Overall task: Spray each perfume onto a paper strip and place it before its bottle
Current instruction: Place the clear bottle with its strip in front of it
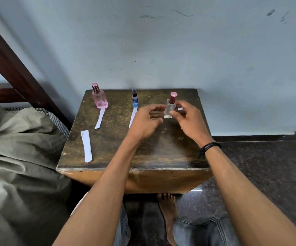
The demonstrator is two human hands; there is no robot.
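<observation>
My right hand (pixel 188 119) grips a clear glass perfume bottle (pixel 169 108) with a pink metallic cap, lifted just above the back right of the wooden table (pixel 108 157). My left hand (pixel 145 121) pinches a blurred paper strip (pixel 157 112) that runs sideways behind the bottle; its white end shows at the right. A pink bottle (pixel 99 99) stands at the back left with a strip (pixel 100 118) lying before it. A small blue spray bottle (pixel 135 100) stands at the back middle, and its strip (pixel 132 118) is partly hidden by my left hand.
A spare white paper strip (pixel 86 146) lies near the table's left edge. A bed with an olive sheet (pixel 19 148) presses against the table's left side. The wall (pixel 161 50) stands right behind the table. My bare foot (pixel 167 208) rests on the dark floor below.
</observation>
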